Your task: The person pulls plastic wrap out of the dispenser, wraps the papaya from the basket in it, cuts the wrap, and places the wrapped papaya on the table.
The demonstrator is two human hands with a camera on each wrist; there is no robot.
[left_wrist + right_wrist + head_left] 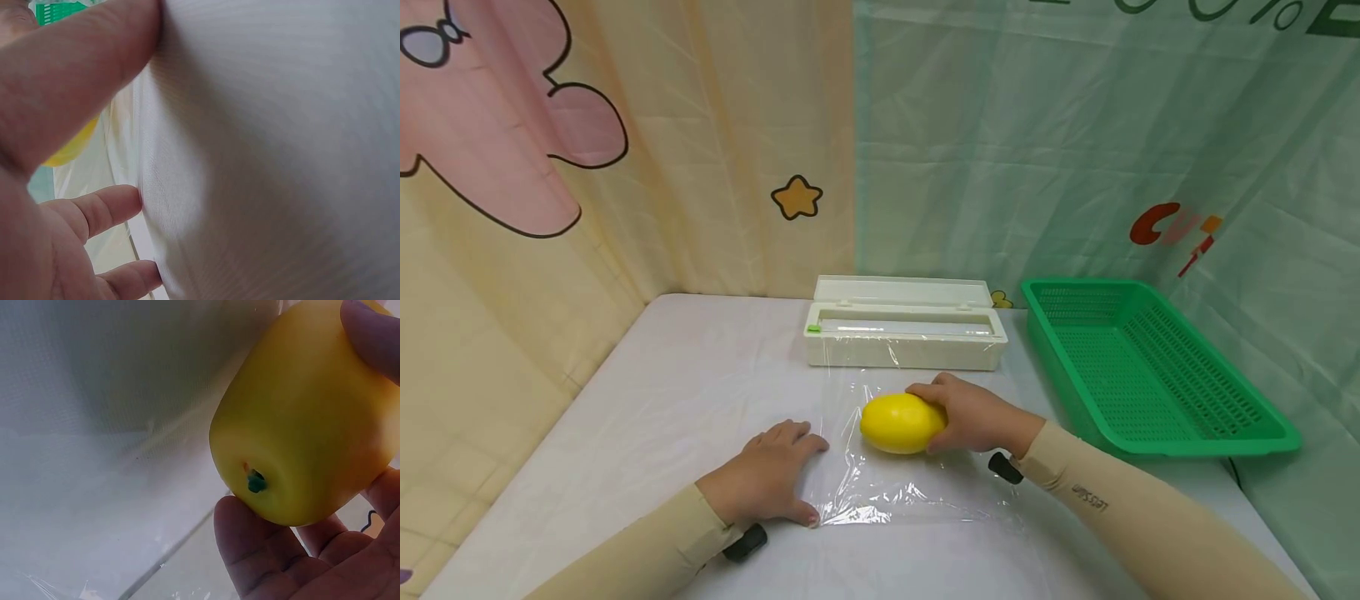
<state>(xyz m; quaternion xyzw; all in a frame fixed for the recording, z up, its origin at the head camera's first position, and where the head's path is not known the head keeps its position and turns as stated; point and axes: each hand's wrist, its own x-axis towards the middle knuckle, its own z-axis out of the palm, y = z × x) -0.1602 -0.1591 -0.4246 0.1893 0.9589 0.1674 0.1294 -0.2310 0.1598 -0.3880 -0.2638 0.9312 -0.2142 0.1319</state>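
My right hand (976, 414) grips a smooth yellow oval fruit (897, 423) by its right end. A small green stem shows on the fruit (294, 419) in the right wrist view, with the thumb on one side and the fingers on the other. Beneath the fruit lies a sheet of clear plastic wrap (880, 500), running out from a white wrap dispenser (910, 352). At the sheet's left edge rests my left hand (767, 475), its fingers spread and holding nothing. The left wrist view shows its fingertips against the white cloth.
The dispenser's lid (902, 292) stands raised at the back, with a small green slider (814, 329) on its left. To the right is a green plastic basket (1075, 400) with perforated sides. A white-covered table (700, 375) lies under everything, and printed curtains (737, 125) hang behind it.
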